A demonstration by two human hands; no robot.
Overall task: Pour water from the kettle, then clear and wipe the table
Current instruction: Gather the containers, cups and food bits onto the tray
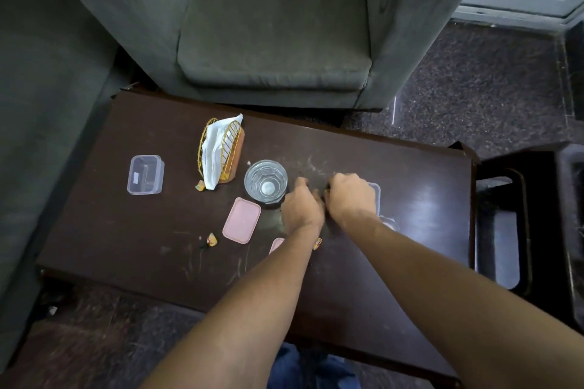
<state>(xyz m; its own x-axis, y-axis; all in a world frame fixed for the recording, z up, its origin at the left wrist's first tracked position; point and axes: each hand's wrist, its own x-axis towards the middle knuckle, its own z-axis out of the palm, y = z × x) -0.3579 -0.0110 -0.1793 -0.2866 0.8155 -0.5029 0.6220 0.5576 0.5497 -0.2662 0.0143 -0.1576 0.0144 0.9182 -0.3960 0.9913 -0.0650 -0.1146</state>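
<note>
Both hands, left (301, 208) and right (349, 199), knuckles up on counter (410, 199) beside glass (266, 181); grip state unclear.

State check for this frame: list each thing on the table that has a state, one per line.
glass: upright, water inside
clear container: open, lidless
pink lid: off, flat on table
napkin holder: upright, napkins in it
wrappers: crumpled, scattered
left hand: curled, grip contents unclear
right hand: curled, grip contents unclear

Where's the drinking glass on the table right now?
In the head view, the glass stands upright mid-table, between the gold napkin holder and the left hand, just beyond a pink lid.
</note>
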